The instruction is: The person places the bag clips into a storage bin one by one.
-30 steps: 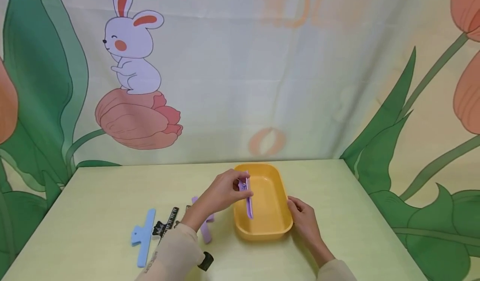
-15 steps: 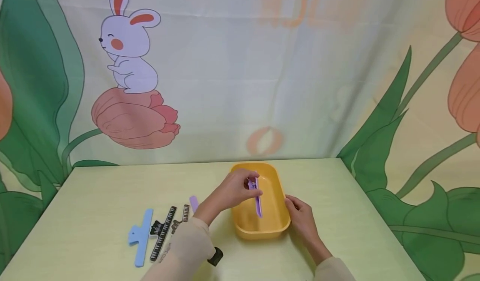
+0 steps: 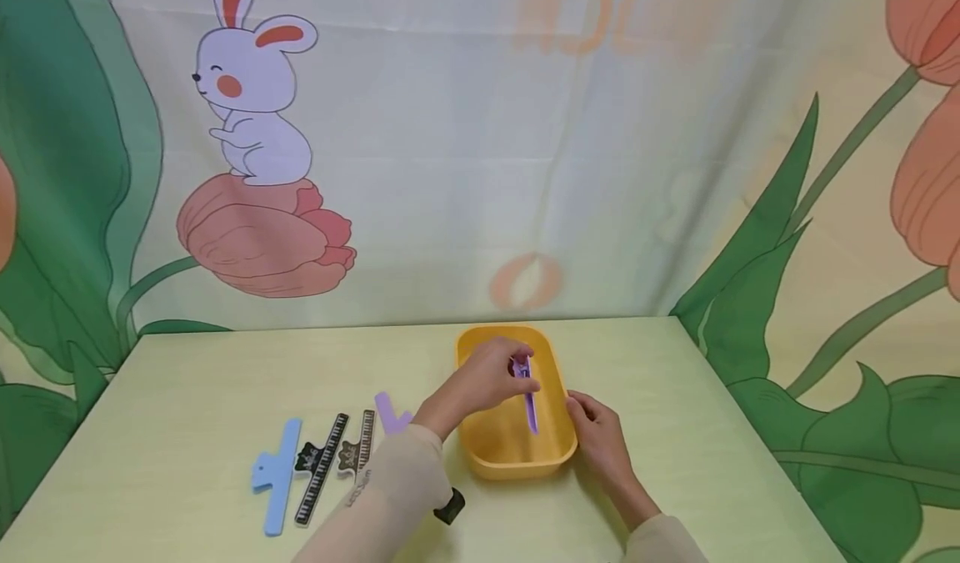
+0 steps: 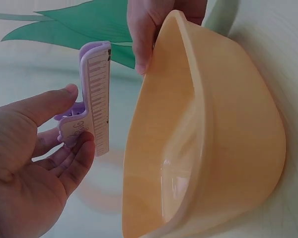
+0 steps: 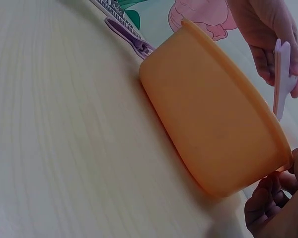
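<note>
A purple clip (image 3: 530,404) with a long ruler-like printed edge is pinched between the thumb and fingers of my left hand (image 3: 487,381). It hangs over the yellow plastic basin (image 3: 517,470); in the left wrist view the clip (image 4: 100,99) stands just outside the rim, apart from it. My right hand (image 3: 602,434) grips the basin's right rim, thumb and fingers on either side of the wall. From the right wrist view, the basin (image 5: 208,114) sits flat on the table, its inside hidden. Its visible inside in the head view holds nothing.
Left of the basin lie a light blue clip (image 3: 281,480), a black clip with piano keys (image 3: 322,470), a smaller piano-key clip (image 3: 366,436) and another purple clip (image 3: 387,413), partly behind my left forearm. A printed curtain (image 3: 420,129) hangs behind the pale table (image 3: 712,463).
My left hand has moved right with the purple clip, from the basin's left side to over its right half. The right hand keeps its grip on the rim. The camera view has shifted slightly.
</note>
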Tool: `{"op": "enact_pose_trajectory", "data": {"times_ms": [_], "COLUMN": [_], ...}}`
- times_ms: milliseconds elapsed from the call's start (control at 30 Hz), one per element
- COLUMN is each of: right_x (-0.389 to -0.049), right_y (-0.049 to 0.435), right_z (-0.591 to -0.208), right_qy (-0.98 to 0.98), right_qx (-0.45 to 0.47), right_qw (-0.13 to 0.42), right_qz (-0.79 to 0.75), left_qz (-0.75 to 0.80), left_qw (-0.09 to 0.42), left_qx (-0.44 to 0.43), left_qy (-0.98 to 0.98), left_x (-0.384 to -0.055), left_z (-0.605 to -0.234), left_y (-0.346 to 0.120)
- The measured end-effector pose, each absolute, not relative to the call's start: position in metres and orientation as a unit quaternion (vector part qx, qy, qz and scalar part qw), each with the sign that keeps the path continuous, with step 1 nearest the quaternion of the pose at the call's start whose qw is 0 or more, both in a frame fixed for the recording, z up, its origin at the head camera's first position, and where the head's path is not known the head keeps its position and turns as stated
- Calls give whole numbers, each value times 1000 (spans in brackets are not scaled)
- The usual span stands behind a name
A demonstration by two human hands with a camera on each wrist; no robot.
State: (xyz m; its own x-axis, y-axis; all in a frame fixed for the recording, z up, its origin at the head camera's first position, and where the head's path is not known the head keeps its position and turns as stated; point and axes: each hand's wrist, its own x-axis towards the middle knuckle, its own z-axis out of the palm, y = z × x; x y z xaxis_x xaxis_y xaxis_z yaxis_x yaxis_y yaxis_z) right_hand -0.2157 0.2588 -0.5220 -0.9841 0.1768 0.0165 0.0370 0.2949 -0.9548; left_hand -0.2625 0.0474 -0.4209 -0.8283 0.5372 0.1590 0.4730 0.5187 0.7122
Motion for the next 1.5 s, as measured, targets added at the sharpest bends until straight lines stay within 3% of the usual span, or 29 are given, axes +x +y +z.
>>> {"op": "enact_pose_trajectory", "data": {"times_ms": [633, 1500], "right_x": [-216, -219], "right_y": [260, 262], "right_z": [-523, -526], "right_qy": [-797, -805], "right_qx": [-61, -61], "right_qw": [62, 73], "right_qz": [597, 586], "left_qz": [365, 332], "left_qw": [92, 80], "left_qx": [252, 229], "left_qy": [891, 912], "left_x": [-270, -279], "left_z": [-433, -457], "left_y": [76, 103]}}
